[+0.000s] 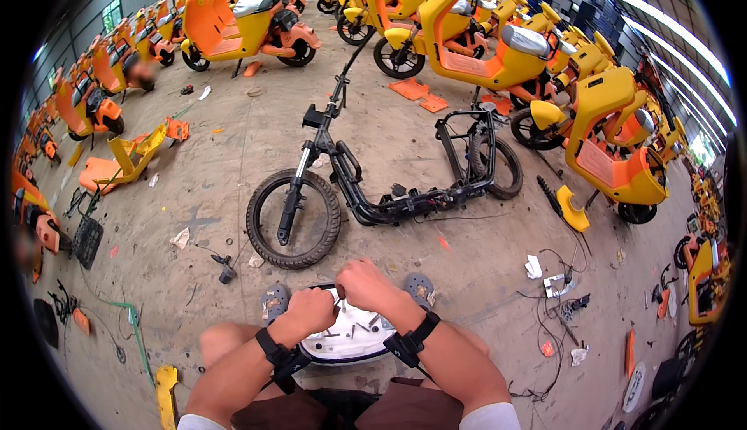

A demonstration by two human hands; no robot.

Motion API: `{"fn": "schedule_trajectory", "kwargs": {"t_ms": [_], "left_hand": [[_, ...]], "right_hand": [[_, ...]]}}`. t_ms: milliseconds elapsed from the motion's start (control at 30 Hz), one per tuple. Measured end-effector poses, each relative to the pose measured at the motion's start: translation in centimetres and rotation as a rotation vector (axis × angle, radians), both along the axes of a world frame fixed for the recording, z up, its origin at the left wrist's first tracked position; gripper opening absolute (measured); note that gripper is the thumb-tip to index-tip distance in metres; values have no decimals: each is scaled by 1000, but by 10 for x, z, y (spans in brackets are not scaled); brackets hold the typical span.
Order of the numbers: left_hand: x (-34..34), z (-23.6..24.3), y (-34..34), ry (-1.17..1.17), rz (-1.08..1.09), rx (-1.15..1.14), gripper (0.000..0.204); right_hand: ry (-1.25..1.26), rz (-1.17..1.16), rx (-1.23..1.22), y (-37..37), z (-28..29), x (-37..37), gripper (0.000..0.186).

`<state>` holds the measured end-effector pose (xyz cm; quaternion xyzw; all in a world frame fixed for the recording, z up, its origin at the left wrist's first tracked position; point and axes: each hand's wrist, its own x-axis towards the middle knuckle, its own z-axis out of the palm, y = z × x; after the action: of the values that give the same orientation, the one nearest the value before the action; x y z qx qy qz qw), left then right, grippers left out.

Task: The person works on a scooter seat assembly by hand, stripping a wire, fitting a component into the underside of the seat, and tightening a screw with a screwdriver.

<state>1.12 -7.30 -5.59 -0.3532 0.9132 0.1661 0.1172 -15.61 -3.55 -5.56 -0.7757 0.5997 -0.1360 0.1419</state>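
My left hand [311, 309] and my right hand [364, 284] are close together over a white tray-like piece [331, 343] with a dark rim, lying between my bent knees. Both hands have curled fingers; small dark items show at the fingertips, too small to name. Several small metal pieces [359, 327] lie on the white piece. Grey perforated clogs [276, 300] are on my feet at either side of it.
A bare black scooter frame with wheels [412, 204] stands ahead. Rows of yellow and orange scooters [506, 60] stand behind and at both sides. Loose yellow panels [576, 212], orange plastic pieces [412, 91], wires, paper scraps and other parts lie on the concrete floor [202, 259].
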Motion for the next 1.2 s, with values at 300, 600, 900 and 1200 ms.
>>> {"fn": "schedule_trajectory", "kwargs": {"t_ms": [300, 600, 900, 1200], "left_hand": [[-22, -6, 14, -14, 45, 66, 37], [-19, 22, 7, 178, 15, 98, 22], [-6, 9, 0, 47, -15, 63, 34], [-3, -9, 2, 86, 69, -20, 38]], "right_hand": [[-83, -228, 355, 6, 6, -3, 32], [-80, -68, 326, 8, -16, -17, 29], [185, -74, 178, -5, -9, 2, 6], [-19, -305, -126, -4, 6, 4, 19]]}}
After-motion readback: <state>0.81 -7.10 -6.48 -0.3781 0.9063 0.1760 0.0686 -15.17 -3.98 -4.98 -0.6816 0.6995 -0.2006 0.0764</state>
